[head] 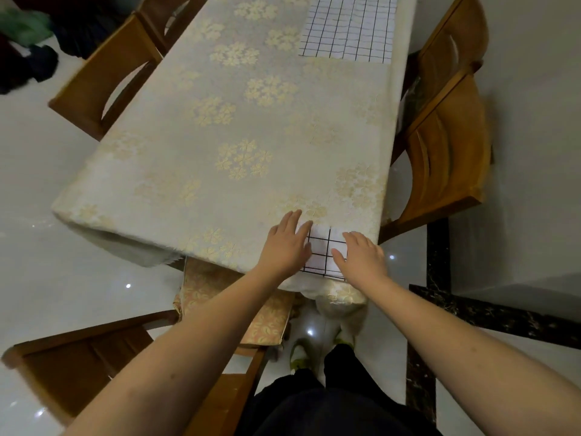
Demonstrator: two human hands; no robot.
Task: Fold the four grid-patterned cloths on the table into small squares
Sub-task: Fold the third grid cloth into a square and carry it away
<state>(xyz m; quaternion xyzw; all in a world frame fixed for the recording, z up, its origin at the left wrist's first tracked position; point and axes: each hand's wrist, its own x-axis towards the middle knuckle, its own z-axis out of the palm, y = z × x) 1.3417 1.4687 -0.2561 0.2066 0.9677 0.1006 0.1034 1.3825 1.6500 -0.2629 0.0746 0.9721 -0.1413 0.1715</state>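
- Both palms lie flat, fingers spread, on a folded grid-patterned cloth (323, 251) at the near corner of the table (163, 171); the left hand (287, 245) covers its left edge and the right hand (361, 258) its right side, neither one pinching or holding anything.
- The cloth shows as a small white square with thin black lines, its near edge right at the table's rim.
- It looks light, thin and limp — likely to take a crease under pressure and to slide easily on the smooth floral tablecloth, so corners or a folded edge seem the best places to take hold.
- A second grid-patterned cloth (349, 28) lies open and flat at the far right end of the table, well apart.
- No containers are in view — only wooden chairs (446, 158) around the table.
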